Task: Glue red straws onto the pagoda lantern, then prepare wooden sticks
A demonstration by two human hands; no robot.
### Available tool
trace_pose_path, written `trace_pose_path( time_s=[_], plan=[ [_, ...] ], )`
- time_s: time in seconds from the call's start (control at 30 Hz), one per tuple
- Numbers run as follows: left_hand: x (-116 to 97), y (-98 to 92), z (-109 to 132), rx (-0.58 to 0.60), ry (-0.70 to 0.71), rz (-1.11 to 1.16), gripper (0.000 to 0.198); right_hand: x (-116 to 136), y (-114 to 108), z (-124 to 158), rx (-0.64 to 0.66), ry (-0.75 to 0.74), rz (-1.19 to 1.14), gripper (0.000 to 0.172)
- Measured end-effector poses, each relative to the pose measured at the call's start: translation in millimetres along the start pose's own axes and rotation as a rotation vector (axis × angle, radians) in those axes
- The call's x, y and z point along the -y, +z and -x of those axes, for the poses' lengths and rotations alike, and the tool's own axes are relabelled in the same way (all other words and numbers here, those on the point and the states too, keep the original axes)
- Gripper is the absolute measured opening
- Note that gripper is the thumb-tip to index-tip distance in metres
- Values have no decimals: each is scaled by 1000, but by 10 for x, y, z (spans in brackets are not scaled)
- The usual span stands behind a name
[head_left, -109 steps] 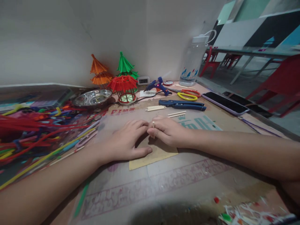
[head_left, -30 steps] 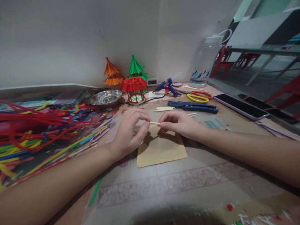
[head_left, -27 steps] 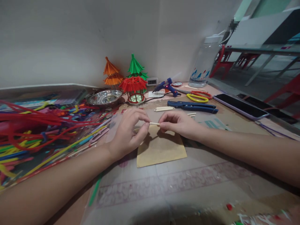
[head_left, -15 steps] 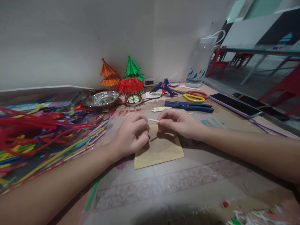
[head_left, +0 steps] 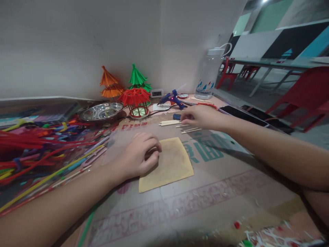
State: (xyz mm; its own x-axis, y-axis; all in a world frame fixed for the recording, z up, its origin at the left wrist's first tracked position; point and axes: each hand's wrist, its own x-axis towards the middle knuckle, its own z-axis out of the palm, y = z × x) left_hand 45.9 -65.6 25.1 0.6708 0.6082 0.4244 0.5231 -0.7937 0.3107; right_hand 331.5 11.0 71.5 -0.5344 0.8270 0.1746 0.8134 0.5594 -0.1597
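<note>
My left hand rests at the left edge of a yellow square sheet, fingers loosely curled. A gap shows between thumb and fingers, and I see nothing held there. My right hand is stretched past the sheet, its bent fingers just over several thin pale wooden sticks. Whether its fingertips grip a stick cannot be made out. More sticks lie just to its left. Behind that hand, a dark blue tool is mostly hidden.
Behind stand red, green and orange small pavilion models, a metal dish, a blue glue gun and a water bottle. Colourful pipe cleaners heap at left. A phone lies at right.
My right hand has moved forward, away from the yellow sheet to the sticks; the short stick it held no longer shows in its fingers. My left hand stays at the sheet. The view has shifted rightward.
</note>
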Motion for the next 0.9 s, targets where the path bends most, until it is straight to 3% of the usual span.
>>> trace_pose_path(
  time_s=[0.1,0.27,0.9],
  plan=[
    [4,17,-2,39,-20,-2,13,32,206,-50,-161,-149,88,16],
    [-1,31,-15,67,-39,1,13,-10,453,-132,-227,-263,181,20],
    [18,50,-19,63,-37,8,12,25,493,-118,-251,-236,97,12]
  ],
)
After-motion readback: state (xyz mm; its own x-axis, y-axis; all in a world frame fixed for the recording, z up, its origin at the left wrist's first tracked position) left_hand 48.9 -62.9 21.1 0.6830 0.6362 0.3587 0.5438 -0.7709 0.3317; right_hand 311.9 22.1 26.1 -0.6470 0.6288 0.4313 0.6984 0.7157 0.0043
